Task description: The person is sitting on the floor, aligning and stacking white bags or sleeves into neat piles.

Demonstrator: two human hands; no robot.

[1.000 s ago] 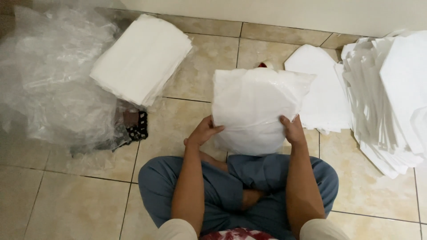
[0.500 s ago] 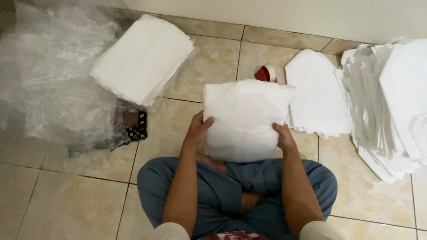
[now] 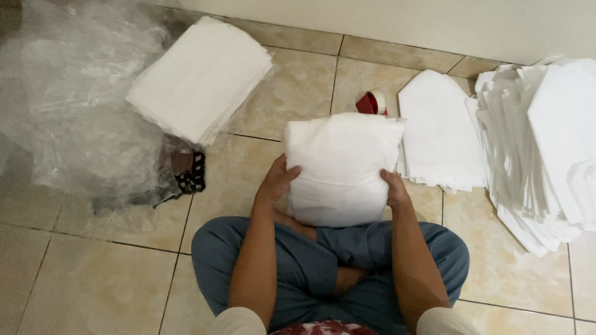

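I sit cross-legged on a tiled floor. Both hands hold a stack of white folded sheets (image 3: 340,167) upright in front of my knees. My left hand (image 3: 277,181) grips its left edge, thumb on the front. My right hand (image 3: 393,188) grips the right edge. The lower end of the stack rests near my blue trousers (image 3: 323,260).
A pile of white sheets (image 3: 202,77) lies at the upper left, partly over crumpled clear plastic wrap (image 3: 74,105). A pointed white stack (image 3: 437,133) and a large fanned pile (image 3: 546,142) lie to the right. A red tape roll (image 3: 371,103) sits behind the held stack. A dark sandal (image 3: 186,174) lies left.
The held stack has come lower and closer to my lap, and its top has squared up. The red tape roll behind it has come into view.
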